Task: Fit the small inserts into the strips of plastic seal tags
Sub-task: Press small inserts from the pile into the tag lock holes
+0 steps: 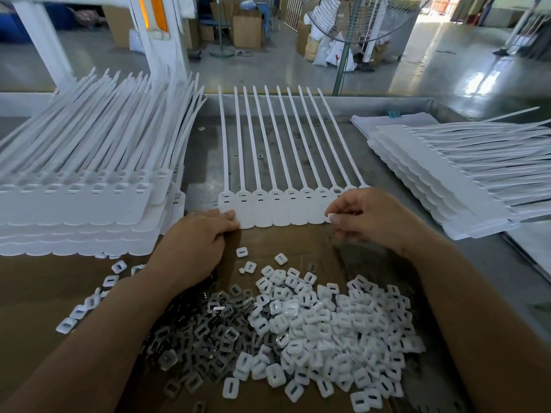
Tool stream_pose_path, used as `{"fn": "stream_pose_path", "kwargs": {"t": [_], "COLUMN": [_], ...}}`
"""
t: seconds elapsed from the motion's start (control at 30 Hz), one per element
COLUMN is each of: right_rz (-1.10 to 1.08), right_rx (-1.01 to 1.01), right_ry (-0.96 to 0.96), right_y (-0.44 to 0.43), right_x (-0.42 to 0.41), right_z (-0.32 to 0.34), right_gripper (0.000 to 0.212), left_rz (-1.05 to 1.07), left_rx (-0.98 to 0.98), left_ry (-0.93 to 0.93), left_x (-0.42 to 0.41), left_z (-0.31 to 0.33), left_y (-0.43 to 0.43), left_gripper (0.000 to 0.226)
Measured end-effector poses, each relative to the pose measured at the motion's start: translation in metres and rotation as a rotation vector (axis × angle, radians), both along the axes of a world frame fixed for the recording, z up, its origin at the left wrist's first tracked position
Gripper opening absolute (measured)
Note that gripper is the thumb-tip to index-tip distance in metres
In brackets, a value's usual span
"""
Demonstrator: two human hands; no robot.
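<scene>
A strip of white plastic seal tags (280, 210) lies flat in front of me, its long tails pointing away. My left hand (196, 234) rests on the strip's near left corner, fingers laid on the tag flap. My right hand (369, 216) covers the strip's right end with fingers curled and pinches the last tag there. Below my hands spreads a heap of small white square inserts (328, 329), with a patch of dark metal inserts (202, 332) at its left.
A tall stack of tag strips (83, 204) stands on the left. A second stack (459, 174) lies at the right, tails pointing right. Brown cardboard (44, 293) covers the near table. A fan stand (343, 55) rises beyond the table's far edge.
</scene>
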State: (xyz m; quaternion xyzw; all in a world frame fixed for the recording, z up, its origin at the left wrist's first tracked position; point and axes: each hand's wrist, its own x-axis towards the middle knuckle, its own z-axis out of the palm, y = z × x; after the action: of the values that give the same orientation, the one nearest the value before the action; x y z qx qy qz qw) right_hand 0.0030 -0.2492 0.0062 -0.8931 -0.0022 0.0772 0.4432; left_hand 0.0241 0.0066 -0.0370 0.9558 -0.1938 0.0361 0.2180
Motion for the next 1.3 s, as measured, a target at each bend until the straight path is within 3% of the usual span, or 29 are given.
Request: {"fn": "stream_pose_path", "kwargs": {"t": [0.1,0.3,0.57,0.77,1.0,1.3], "right_rz": [-0.103,-0.254,-0.308,-0.384,-0.384,-0.313], "right_rx": [-0.059,0.072,0.055,-0.098,-0.1,-0.175], "right_ry": [-0.118,-0.245,-0.237,-0.194,-0.249,-0.187], "right_y": [-0.007,-0.015,-0.019,-0.02,-0.024,-0.023], "right_x": [0.007,0.029,0.057,0.063,0.063,0.069], "right_z": [-0.006,-0.009,-0.014,-0.023,-0.024,-0.032], "right_gripper": [0.009,0.004,0.008,0.024,0.009,0.012], "left_rz": [-0.002,0.001,0.003,-0.004,-0.008,-0.009], "left_rx": [-0.001,-0.02,-0.051,-0.04,-0.048,-0.04], "left_ry": [-0.002,-0.016,-0.027,-0.03,-0.031,-0.02], "left_x": [0.0,-0.001,-0.001,-0.001,-0.002,-0.002], "left_z": [0.001,0.0,-0.001,0.0,-0.001,0.001], "left_y": [-0.001,-0.001,-0.001,-0.001,0.0,0.0], "left_gripper": [0.042,0.041,0.042,0.042,0.042,0.043]}}
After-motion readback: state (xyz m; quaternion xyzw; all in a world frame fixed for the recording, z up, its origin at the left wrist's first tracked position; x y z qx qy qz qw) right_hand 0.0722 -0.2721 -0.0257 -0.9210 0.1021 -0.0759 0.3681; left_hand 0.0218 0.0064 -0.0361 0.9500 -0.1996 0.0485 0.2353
